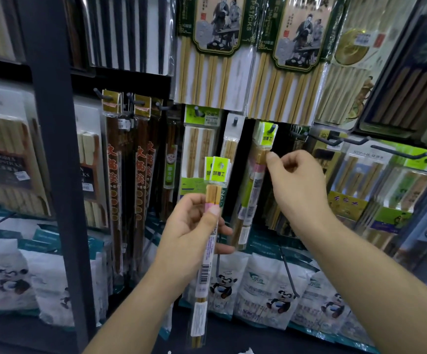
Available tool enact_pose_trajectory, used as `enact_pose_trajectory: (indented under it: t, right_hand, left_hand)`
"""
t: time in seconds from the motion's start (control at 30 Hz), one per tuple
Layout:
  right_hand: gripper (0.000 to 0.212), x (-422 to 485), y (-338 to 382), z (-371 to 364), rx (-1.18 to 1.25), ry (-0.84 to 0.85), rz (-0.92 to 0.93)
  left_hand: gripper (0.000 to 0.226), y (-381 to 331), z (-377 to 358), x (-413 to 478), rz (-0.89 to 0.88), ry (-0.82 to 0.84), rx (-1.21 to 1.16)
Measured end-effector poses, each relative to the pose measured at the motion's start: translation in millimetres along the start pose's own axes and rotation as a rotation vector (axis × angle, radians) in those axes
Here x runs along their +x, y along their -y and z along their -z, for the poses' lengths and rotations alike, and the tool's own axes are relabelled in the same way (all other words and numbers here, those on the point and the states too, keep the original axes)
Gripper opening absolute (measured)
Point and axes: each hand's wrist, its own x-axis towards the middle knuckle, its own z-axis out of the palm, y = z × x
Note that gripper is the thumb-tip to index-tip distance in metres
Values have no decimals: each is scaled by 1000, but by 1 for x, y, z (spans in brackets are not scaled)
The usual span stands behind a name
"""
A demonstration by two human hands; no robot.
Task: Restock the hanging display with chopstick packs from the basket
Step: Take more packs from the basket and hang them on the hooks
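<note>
My left hand (pixel 194 226) grips a slim chopstick pack (pixel 208 254) with a bright green header, held upright in front of the display; a second green header shows right beside the first. My right hand (pixel 294 182) is raised to a matching pack (pixel 254 175) that hangs on a dark peg (pixel 273 129), its thumb tip pressed against the pack's top just below the green header. The fingers are curled. The basket is out of view.
Pegs around hold other chopstick packs: red-lettered dark ones (pixel 113 159) at left, wide bamboo sets (pixel 215 47) above, green boxed sets (pixel 386 185) at right. A dark upright post (pixel 54 149) stands at left. Panda-printed bags (pixel 271 290) line the shelf below.
</note>
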Motion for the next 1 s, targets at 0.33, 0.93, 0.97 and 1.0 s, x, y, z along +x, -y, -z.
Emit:
enact_pose_trajectory:
  t: [0.33,0.93,0.97,1.0]
  right_hand:
    - [30,-34,10,-11,231,327,36]
    - [39,22,15,1,223,98,-67]
    - [42,21,12,0,209,93,-69]
    - [44,20,9,0,197,87,-68]
  left_hand:
    - [10,2,-6,-3,-26,36,-38]
    - [19,8,4,3,-18,-74,12]
    - [19,8,4,3,-15,-71,10]
    - [19,8,4,3,-11,-70,10]
